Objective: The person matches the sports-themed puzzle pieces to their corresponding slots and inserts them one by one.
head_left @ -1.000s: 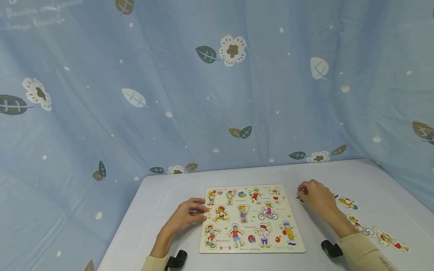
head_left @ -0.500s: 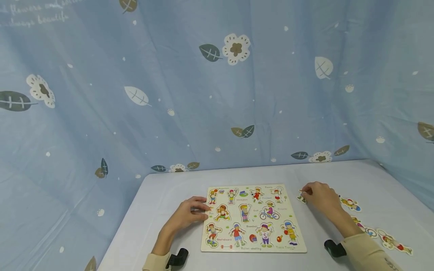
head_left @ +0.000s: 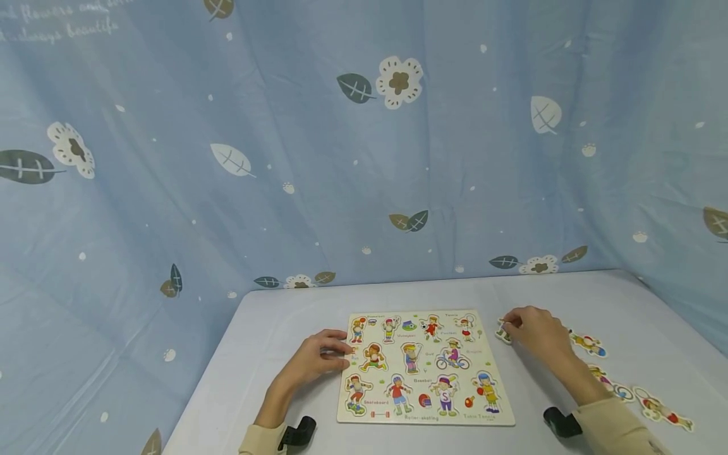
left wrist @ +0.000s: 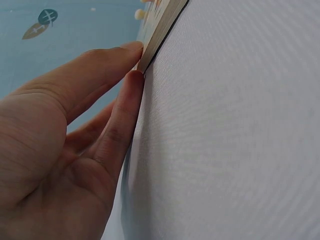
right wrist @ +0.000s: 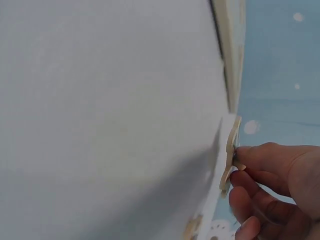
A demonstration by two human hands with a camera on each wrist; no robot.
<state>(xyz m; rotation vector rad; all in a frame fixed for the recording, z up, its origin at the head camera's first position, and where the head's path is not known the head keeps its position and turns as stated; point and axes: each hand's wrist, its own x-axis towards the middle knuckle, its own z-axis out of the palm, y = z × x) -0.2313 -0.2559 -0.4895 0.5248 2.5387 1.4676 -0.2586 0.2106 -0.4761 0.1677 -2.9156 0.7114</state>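
A wooden puzzle board (head_left: 418, 366) with printed sports figures lies flat on the white table. My left hand (head_left: 315, 359) rests at its left side. In the left wrist view the fingertips (left wrist: 134, 77) touch the board's edge (left wrist: 162, 32), fingers fairly straight. Right of the board, my right hand (head_left: 534, 332) pinches a small figure-shaped puzzle piece (head_left: 503, 332) by thumb and finger, close over the table. In the right wrist view that piece (right wrist: 230, 155) is seen edge-on at the fingertips, its printed face mostly hidden.
Beyond the right hand lie loose pieces: one figure (head_left: 588, 343), a bicycle piece (head_left: 611, 382) and a racket-shaped figure (head_left: 662, 409). A blue patterned curtain (head_left: 341, 158) hangs behind the table (head_left: 273, 313). Black camera mounts sit at both wrists.
The right hand has shifted slightly with the pinched piece, and more of the piece now shows beside the fingers. The left hand stays at the board's edge; the head view has drifted slightly.
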